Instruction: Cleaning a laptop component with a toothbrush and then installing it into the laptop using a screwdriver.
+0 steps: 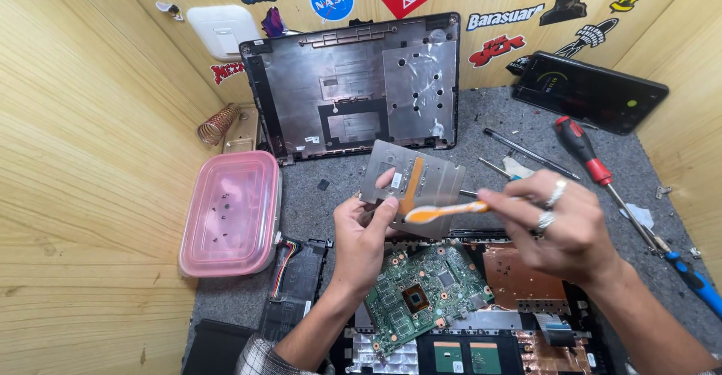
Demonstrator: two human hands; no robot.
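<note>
At the left of the grey felt bench (481, 119), a pink lidded plastic container (232, 213) with a few small screws inside is seen.

The metal heatsink plate (410, 187), with its copper heat pipe, is held above the opened laptop chassis (481, 307) and its green motherboard (425, 288). The plate is gripped at its lower left edge by the left hand (361, 236), whose fingers are closed on it. The plate is judged to be light, thin and stiff, though easily bent at the pipe; it is best taken by the bare edges, clear of the contact face.

An orange-and-white toothbrush (447, 211) is pinched in the closed fingers of the right hand (560, 224), with the head laid against the plate.

To the right, a red-handled screwdriver (590, 157) is lying on the bench, and a black phone (590, 93) is leaning against the wooden wall.
</note>
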